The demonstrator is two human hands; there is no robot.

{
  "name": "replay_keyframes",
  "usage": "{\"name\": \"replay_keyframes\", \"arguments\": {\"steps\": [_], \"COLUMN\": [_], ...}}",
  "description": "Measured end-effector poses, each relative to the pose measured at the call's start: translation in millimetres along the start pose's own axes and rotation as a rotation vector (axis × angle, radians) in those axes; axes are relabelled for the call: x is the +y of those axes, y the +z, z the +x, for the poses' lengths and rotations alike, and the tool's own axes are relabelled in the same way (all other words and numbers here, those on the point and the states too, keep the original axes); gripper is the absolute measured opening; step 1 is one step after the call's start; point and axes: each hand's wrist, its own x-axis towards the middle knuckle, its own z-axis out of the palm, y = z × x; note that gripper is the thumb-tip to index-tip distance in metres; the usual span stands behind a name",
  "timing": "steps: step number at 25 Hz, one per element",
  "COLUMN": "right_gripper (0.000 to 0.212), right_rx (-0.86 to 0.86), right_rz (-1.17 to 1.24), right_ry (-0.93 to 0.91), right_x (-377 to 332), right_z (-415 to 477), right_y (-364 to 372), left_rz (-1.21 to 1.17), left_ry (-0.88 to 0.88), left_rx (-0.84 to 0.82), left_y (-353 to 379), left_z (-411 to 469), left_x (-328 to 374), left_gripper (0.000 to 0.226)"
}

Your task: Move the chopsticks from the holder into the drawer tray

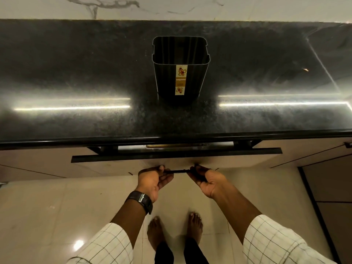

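Note:
A black square holder (181,73) with a yellow label stands upright on the dark granite counter (76,73); no chopsticks show in its open top. Below the counter edge, the drawer (177,156) is pulled out a narrow way, and a sliver of a metal tray (177,146) shows in the gap. My left hand (152,181) and my right hand (206,181) both grip the thin black drawer handle (178,171), one at each end. Most of the drawer's inside is hidden under the counter.
Closed cream cabinet fronts flank the drawer on both sides. A small orange scrap (305,69) lies on the counter at the right. My bare feet (175,231) stand on the glossy tiled floor right under the drawer.

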Motion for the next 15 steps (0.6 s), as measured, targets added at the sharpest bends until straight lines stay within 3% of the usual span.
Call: {"name": "replay_keyframes", "arguments": {"steps": [4,9,15], "right_gripper": [0.012,0.035,0.028], "right_rx": [-0.012,-0.040,-0.004], "right_rz": [0.031,0.003,-0.145], "right_ry": [-0.011,-0.006,-0.154], "right_x": [-13.1,-23.8,-29.9], "right_z": [7.7,13.5,-33.3], "right_y": [17.5,25.7,16.9], "left_rz": [-0.040,-0.052,-0.044], "left_ry": [0.032,0.086,0.069], "left_rx": [0.003,0.033,0.117], "left_y": [11.8,21.8,39.7], "left_z": [12.7,22.8,29.9], "left_x": [10.6,20.7,32.6], "left_gripper": [0.013,0.009,0.009]}}
